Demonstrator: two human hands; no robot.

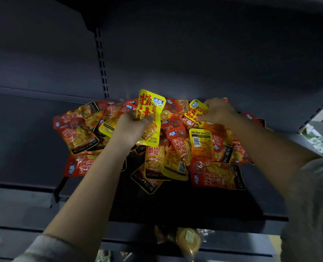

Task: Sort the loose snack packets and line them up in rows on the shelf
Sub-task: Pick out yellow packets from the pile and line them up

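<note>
Views: I have one, the head camera; nothing is shared with a second view.
Position: I look from in front of the dark shelf (185,210), above its front lip.
Direction: forward and slightly down, toward the back panel (194,59).
Nearness: close; both forearms enter from the bottom corners.
Lens: wide-angle; the edges bow.

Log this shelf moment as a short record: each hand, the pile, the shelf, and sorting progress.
left hand: left hand grips an upright yellow packet
right hand: right hand pinches a second yellow packet at the back of the pile
pile: red and orange packets heaped loose, overlapping, facing every way
shelf: dark shelf; bare part left of the pile
progress: no rows formed yet
</note>
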